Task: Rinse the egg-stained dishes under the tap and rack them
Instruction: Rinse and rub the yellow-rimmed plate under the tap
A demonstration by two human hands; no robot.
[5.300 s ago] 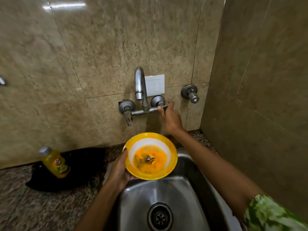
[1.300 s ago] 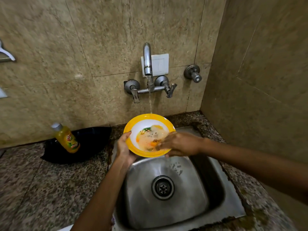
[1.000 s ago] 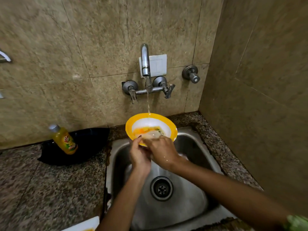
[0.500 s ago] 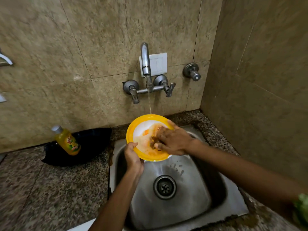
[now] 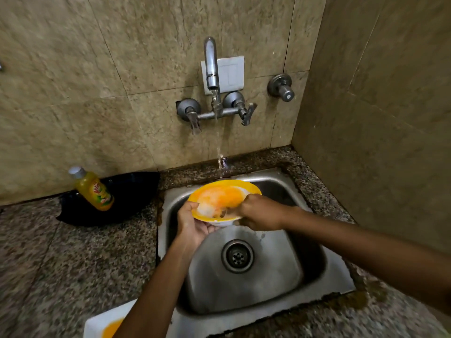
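Note:
A yellow-rimmed white bowl [image 5: 220, 197] smeared with orange egg is held tilted over the steel sink [image 5: 288, 284]. My left hand [image 5: 194, 223] grips its near left rim and cups its underside. My right hand [image 5: 258, 212] reaches over the right rim with fingers curled inside the bowl, rubbing at dark bits of residue. Water runs from the wall tap [image 5: 211, 67] and falls at the bowl's far edge. A second egg-stained white dish [image 5: 107, 323] shows at the bottom edge, partly hidden by my left forearm.
A yellow dish-soap bottle [image 5: 94, 190] leans on a black pan [image 5: 127, 196] on the granite counter left of the sink. A second valve [image 5: 281, 87] sticks out of the wall at right. Tiled walls close in behind and to the right.
The bowl has tipped lower into the sink, and my left hand now cups it from below. My right hand slid from the bowl's middle to its near right side.

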